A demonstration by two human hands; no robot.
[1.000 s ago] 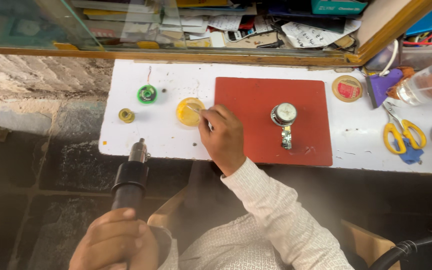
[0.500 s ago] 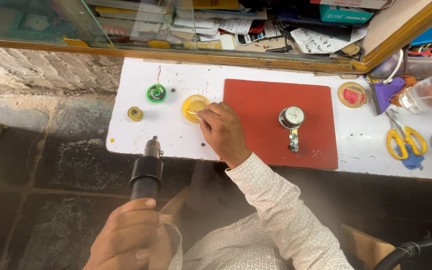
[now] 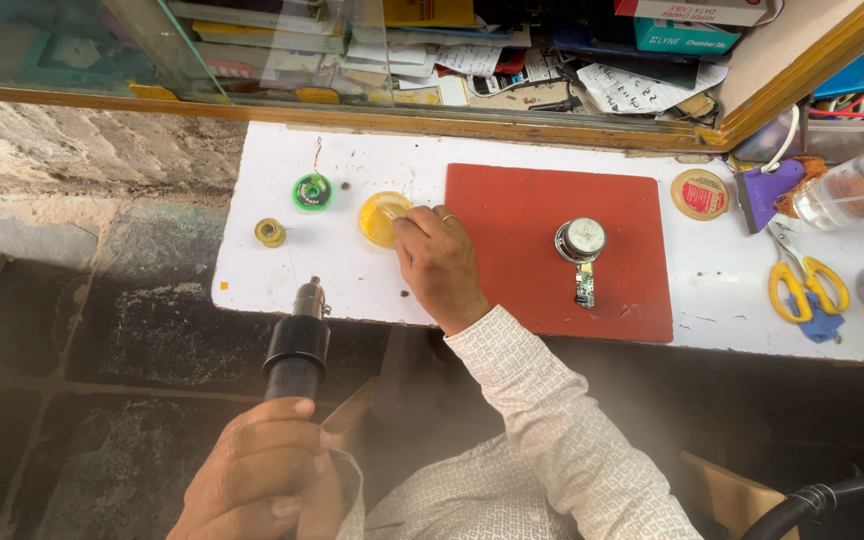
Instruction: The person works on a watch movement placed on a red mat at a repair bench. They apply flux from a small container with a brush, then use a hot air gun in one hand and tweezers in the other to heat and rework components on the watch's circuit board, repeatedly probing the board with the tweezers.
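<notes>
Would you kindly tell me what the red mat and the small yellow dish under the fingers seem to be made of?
The red mat looks like matte rubber or silicone: flat, dull, with rounded corners. The small yellow dish, touched by the right hand, looks like translucent plastic, since light glows through its rim. The black tool in the left hand looks like matte plastic with a metal tip.

The left hand [image 3: 257, 470] is seen clenched at seven o'clock; the right hand [image 3: 439, 262] is stretched toward twelve, fingertips apparently pinched.
</notes>
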